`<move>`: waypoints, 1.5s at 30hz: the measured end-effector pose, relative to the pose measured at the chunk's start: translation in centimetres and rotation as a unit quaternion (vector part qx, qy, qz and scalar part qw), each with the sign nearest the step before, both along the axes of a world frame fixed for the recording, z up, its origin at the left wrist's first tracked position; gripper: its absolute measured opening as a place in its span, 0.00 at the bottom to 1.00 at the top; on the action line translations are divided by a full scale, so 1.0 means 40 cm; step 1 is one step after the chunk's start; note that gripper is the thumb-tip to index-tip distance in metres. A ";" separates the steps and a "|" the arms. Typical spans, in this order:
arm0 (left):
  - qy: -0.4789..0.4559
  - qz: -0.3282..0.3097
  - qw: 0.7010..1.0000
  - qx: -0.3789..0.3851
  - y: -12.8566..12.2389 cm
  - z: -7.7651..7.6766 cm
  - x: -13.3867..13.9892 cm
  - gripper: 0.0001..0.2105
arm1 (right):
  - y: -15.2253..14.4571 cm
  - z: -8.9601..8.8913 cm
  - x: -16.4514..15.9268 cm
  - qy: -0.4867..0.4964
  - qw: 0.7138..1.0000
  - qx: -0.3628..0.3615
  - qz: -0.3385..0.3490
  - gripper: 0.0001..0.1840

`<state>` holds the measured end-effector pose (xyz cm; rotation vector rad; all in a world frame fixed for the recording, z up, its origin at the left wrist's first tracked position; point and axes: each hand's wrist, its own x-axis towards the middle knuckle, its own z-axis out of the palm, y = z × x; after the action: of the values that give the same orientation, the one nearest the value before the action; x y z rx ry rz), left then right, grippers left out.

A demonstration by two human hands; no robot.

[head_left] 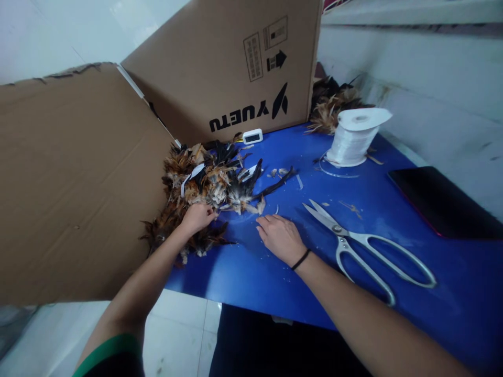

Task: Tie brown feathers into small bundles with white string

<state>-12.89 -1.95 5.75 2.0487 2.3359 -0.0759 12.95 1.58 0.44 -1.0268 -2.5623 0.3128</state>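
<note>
My left hand (198, 219) is closed in a pinch at the near edge of a pile of brown, black and cream feathers (218, 180). What its fingertips grip is too small to make out. To the right, my right hand (281, 238) rests palm down on the blue tabletop (251, 277), its fingers stretched toward the pile and a dark band around the wrist. A pale loose feather (261, 205) lies just beyond those fingertips. More dark brown feathers (204, 241) spread below my left hand.
Large silver scissors (341, 230) lie partly spread right of my right hand. Behind them stand a white spool (353, 139) and another feather bunch (334, 104). A dark phone-like slab (448, 201) lies far right. Cardboard (188, 68) walls the left and back, near a small white device (252, 136).
</note>
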 end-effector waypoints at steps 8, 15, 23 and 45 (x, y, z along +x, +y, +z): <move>-0.057 0.114 0.992 -0.020 0.011 -0.036 -0.011 0.06 | 0.000 0.000 0.000 0.001 1.000 0.000 -0.002 0.10; -0.131 0.115 0.985 -0.001 -0.020 0.008 -0.017 0.07 | -0.001 0.005 -0.001 -0.006 1.000 -0.005 0.003 0.10; -0.388 0.115 0.908 0.107 -0.018 0.071 0.004 0.07 | -0.001 0.003 -0.001 0.000 1.000 0.003 -0.002 0.10; -0.034 0.145 0.981 0.126 0.147 -0.013 0.015 0.08 | 0.003 0.004 -0.003 0.001 1.000 -0.004 0.006 0.11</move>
<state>-12.30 3.93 5.21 1.7396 2.6886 0.3069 12.85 1.69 0.60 -1.0148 -2.5680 0.3267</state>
